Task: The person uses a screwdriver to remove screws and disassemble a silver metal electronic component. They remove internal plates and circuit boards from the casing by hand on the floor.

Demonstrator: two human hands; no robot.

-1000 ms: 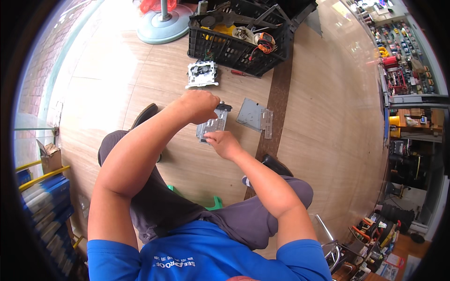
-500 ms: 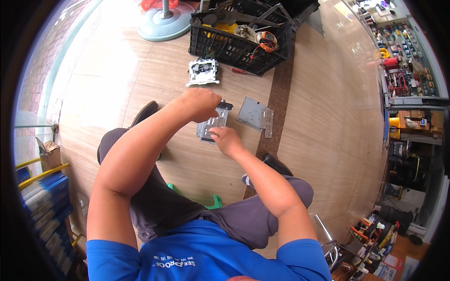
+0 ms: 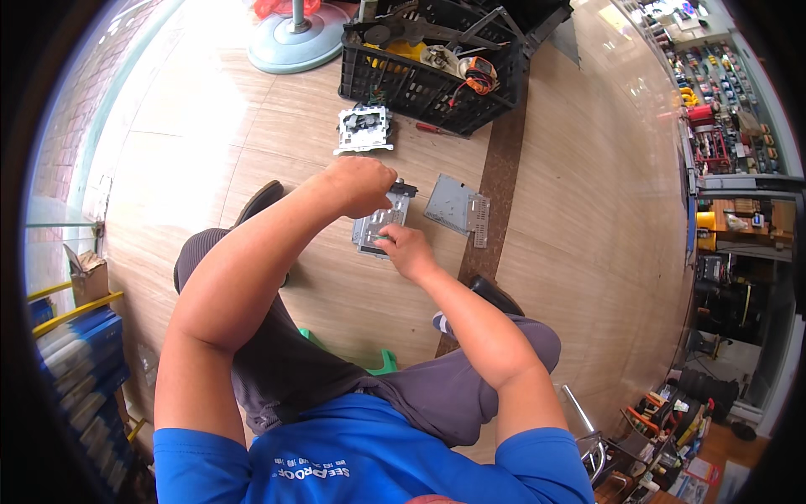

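Note:
On the tiled floor between my feet lies a flat grey metal housing [image 3: 369,231] with slots and holes, a dark part [image 3: 405,190] at its far right corner. My left hand [image 3: 359,185] is closed in a fist over the housing's far end; whatever it grips is hidden beneath it. Over the near right part of the housing, my right hand [image 3: 408,254] is closed, thumb and fingers pinched together. Something small may be between its fingertips, too small to name. Just right of the housing rests a grey metal cover plate [image 3: 448,203] with a perforated strip [image 3: 478,220] at its side.
Beyond my hands sits a white-framed disc-drive-like mechanism [image 3: 364,131]. A red-handled tool [image 3: 428,128] lies beside a black crate [image 3: 420,88] of tools, with an orange meter [image 3: 478,74] in it. A round pale stand base [image 3: 298,46] is farther left. Green stool parts [image 3: 384,363] show beneath me.
My right hand's fingertips have shifted very slightly over the housing. My left hand and the other things look the same.

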